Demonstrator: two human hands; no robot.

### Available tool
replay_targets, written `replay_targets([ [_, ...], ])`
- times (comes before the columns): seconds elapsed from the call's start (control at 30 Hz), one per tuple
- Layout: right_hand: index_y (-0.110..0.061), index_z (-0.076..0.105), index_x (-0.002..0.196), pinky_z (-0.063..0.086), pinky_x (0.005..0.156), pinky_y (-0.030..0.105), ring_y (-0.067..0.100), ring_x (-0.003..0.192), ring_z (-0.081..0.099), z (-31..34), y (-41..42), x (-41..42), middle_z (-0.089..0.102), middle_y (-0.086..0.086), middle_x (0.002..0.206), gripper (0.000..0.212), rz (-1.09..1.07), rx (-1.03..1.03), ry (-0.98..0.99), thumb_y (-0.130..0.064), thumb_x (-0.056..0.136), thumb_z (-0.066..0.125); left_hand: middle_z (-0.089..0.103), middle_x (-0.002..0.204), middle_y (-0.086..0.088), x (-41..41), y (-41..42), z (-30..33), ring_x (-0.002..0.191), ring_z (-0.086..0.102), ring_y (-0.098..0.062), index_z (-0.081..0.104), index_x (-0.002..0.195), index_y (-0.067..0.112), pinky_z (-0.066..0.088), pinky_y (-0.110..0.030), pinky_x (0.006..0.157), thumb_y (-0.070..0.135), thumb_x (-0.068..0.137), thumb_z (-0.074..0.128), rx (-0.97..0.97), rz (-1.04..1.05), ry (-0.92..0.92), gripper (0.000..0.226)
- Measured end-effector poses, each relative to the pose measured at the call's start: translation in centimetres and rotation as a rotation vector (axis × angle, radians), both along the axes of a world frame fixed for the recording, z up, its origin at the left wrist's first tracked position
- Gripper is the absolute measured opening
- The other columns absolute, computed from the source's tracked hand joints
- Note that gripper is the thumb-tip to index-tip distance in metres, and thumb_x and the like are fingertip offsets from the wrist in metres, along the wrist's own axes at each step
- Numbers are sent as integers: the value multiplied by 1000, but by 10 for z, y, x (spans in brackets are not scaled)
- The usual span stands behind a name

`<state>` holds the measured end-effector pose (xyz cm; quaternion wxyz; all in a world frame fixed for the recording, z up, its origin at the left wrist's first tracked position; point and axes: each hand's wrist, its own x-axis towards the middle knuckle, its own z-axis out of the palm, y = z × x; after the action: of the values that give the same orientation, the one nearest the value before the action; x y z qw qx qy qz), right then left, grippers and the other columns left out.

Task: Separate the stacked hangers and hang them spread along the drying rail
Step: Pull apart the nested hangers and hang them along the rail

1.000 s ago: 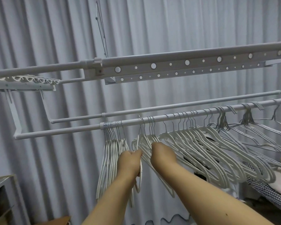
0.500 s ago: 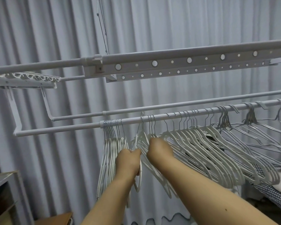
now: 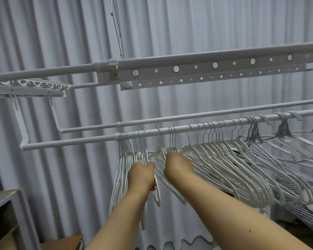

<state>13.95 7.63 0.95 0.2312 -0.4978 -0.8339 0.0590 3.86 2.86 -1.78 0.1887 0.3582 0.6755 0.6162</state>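
Head view, both arms raised toward the near white tubular drying rail (image 3: 70, 142), whose long axis runs from lower left to upper right. The left hand (image 3: 141, 175) has its fingers curled round the lower bar of a single white plastic hanger (image 3: 156, 186), which hangs just right of a tightly packed bunch of white plastic hangers (image 3: 128, 159) at the rail's joint. The right hand (image 3: 178, 164) reaches into the shoulders of a small group of white hangers (image 3: 172, 149) directly above its knuckles; its fingers are hidden behind the hand, so whether they grip cannot be told. A fanned row of white plastic hangers (image 3: 233, 159) continues to the right of that hand, then thin grey wire hangers (image 3: 287, 143) farther along.

The deciding relation, as a judgement: the packed bunch lies immediately left of the left hand's fingers, the bare stretch of rail lies beyond it, and the left hand is nearer. Spreading likely means carrying the held hanger leftward along the rail's axis, lifting its hook clear first; neighbouring hooks may snag.
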Motion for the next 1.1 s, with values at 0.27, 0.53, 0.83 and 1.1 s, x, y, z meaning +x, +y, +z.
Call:
replay_targets([
  [0.27,-11,59,107,43,68,28,27,100,64,-5,-3,-9,64,7,110,24,-2,43,-78,0,88,50,51,55,-15,-5,-3,-4,38,46,-25,58,68,-1,39,-25,46,11,77,51,17,-27,-20,16],
  [0.53,-13,60,107,49,74,30,27,104,64,-9,-1,-6,65,7,112,26,-128,-6,-65,1,86,52,48,48,-8,-4,-20,-4,34,42,-19,55,70,3,37,-24,42,6,84,53,66,-80,-59,14],
  [0.83,-11,46,124,42,88,33,28,120,45,4,-28,-16,50,12,128,34,-21,246,46,-14,91,54,49,52,-4,-14,-7,33,31,43,-12,55,78,5,35,-15,35,9,89,50,-23,-123,-208,13],
  [1.1,-3,54,106,37,65,28,24,79,50,-22,-28,-16,54,9,90,22,172,-200,370,-14,99,37,40,43,-2,-18,-25,23,27,35,-12,51,67,6,30,-12,35,5,89,47,-18,-161,-284,23],
])
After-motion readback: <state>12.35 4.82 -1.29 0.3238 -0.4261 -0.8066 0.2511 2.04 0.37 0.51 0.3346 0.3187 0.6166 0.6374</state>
